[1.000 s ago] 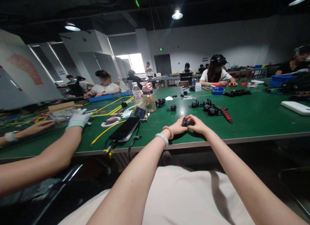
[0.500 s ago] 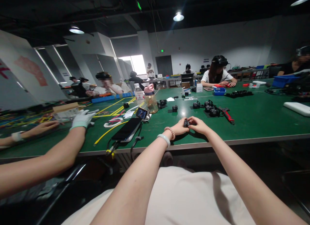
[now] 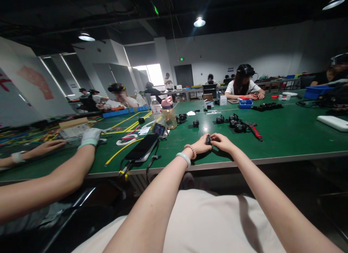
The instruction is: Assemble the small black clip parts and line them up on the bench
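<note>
The room is dim, and the ceiling [image 3: 122, 17] is almost black. Three lamps [image 3: 199, 22] glow up there, and a window [image 3: 155, 75] at the back shines white. The green desk [image 3: 285, 138] has a bright shiny spot. Dark shadows lie under the left hand [image 3: 202, 145] and right hand [image 3: 222, 142]. The sides look stretched and a bit blurry.

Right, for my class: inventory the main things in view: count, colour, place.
Table: one, green, centre
Held part: one, black, front centre
Other parts: several, black, mid-table
Tool: one, red and black, centre right
Bottles: two, clear and amber, left of centre
Phone: one, black, front left
Strip: one, yellow, left
Bins: at least two, blue, right side
Block: one, white, far right
Lamps: three, white, ceiling
People: several, white or dark tops, behind
Glove: one, white, left, co-worker's
Left hand: one, bare, on held part
Right hand: one, bare, on held part
</note>
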{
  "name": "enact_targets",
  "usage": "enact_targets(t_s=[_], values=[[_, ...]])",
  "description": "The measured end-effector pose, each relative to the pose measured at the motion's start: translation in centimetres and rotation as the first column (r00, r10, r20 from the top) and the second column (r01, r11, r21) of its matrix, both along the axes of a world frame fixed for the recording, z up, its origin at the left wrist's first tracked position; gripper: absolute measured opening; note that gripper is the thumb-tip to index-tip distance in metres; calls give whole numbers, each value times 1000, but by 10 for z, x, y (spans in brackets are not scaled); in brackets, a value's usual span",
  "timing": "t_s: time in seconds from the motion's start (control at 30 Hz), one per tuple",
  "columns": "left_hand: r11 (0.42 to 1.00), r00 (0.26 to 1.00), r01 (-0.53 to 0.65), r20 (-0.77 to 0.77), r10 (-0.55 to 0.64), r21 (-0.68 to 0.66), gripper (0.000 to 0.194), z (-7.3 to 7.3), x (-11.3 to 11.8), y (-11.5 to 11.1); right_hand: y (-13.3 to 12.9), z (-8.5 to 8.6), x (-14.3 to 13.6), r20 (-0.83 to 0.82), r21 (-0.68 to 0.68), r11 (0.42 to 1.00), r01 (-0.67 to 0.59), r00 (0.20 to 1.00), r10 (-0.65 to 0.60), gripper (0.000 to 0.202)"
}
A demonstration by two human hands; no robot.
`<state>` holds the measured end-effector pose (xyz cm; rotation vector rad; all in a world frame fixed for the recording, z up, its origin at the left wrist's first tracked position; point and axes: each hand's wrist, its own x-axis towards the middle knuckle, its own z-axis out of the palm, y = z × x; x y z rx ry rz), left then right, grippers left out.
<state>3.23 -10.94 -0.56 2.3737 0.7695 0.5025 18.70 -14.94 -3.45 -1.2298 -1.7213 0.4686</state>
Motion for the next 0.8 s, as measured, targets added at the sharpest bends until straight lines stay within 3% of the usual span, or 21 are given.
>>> enact_targets(t_s=[0.47, 0.8], values=[[997, 998, -61, 0, 62, -51, 65, 6, -2, -8, 4, -5, 0, 29, 6, 1000, 8, 1000, -8, 24], [1000, 1000, -12, -8, 12, 3, 66, -7, -1, 6, 5, -5, 1, 37, 0, 1000, 25, 999, -25, 24]])
